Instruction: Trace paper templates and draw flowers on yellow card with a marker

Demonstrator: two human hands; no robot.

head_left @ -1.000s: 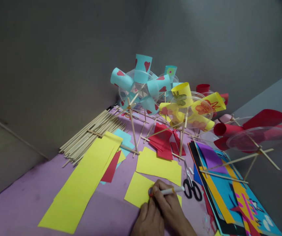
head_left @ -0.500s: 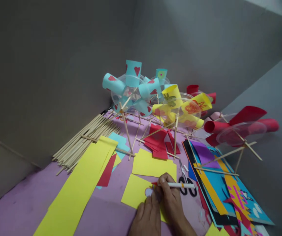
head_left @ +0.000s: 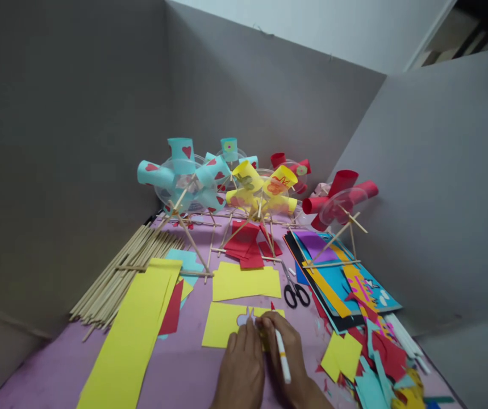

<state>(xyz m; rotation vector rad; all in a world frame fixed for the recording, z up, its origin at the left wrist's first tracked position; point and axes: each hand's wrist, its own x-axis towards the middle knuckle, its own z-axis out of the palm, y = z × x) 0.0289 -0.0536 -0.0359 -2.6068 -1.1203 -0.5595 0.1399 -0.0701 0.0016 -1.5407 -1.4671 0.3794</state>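
Purple tabletop [head_left: 179, 369]: right fingers [head_left: 269, 321] snug around white marker [head_left: 282, 356], left fingers [head_left: 249, 339] outstretched, flat on yellow paper [head_left: 218, 326].

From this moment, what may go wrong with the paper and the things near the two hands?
1. The left hand lies over the near edge of a yellow sheet; if the sheet slips, the marker in the right hand might leave a stray mark.
2. The scissors lie just beyond the right hand, which might knock them.
3. Loose paper scraps lie at the right; a passing forearm might scatter them.
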